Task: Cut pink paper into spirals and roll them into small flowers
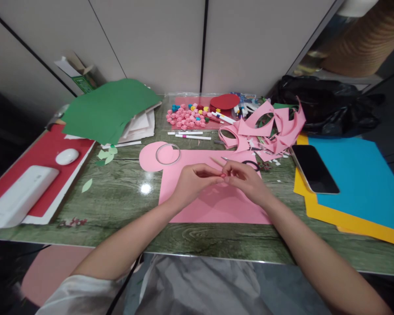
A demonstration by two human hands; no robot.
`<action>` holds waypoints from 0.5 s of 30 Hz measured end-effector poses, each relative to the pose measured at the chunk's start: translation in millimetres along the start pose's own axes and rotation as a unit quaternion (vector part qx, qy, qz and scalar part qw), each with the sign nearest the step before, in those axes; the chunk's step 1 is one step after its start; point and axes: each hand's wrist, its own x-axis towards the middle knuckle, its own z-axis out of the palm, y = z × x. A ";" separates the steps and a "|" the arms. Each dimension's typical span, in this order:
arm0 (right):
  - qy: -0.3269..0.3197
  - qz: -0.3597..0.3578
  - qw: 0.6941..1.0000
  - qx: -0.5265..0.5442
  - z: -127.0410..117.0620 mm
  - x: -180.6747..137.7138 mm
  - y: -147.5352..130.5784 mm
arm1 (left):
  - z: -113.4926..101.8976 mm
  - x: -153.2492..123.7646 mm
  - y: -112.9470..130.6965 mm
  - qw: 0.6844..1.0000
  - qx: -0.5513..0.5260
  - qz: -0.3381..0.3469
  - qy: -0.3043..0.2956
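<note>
We've got the left hand [194, 178] and right hand [245, 180] meeting just right of the frame's centre, thumbs and fingertips pinched together on a small pinkish-red piece [223, 175]. Both hands look clamped on it, though it's too tiny for us to make out its exact shape. It's up between the fingertips, over the flat pink rectangular paper sheet [213, 212] at lower centre.

Right behind our fingers we can see a slim tan pointed stick [216, 161] and, partly hidden by the right hand, scissors with black handles [251, 164]. Off the sheet's upper left corner there's a rounded pink paper cutout [147, 157] with a thin clear ring [156, 155] overlapping it.

Further out, at upper centre, we've got a heap of little folded pieces, mostly pink [187, 116], plus white pens [193, 137] lying just in front of them. Curvy pink paper offcuts [258, 127] are piled to the right of that.

Over on the left of the frame we've a big green paper sheet [111, 109], and lower down a white computer mouse [67, 156] on red card [41, 175]. Far right, a black-screened phone [315, 169] rests on blue paper [357, 179], with yellow paper [318, 212] underneath.
</note>
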 end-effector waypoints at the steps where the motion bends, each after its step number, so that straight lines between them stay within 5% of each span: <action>1: 0.002 -0.002 1.000 -0.006 0.0 -0.3 -0.8 | -0.4 0.5 -0.3 1.000 -0.001 -0.003 -0.003; 9: -0.063 0.015 0.993 -0.102 -8.6 -1.3 -7.9 | -6.7 4.5 -2.0 0.992 0.063 -0.050 -0.100; 15: -0.095 0.027 0.988 -0.119 -12.0 -1.4 -8.3 | -7.2 4.4 -2.5 0.989 0.073 -0.055 -0.118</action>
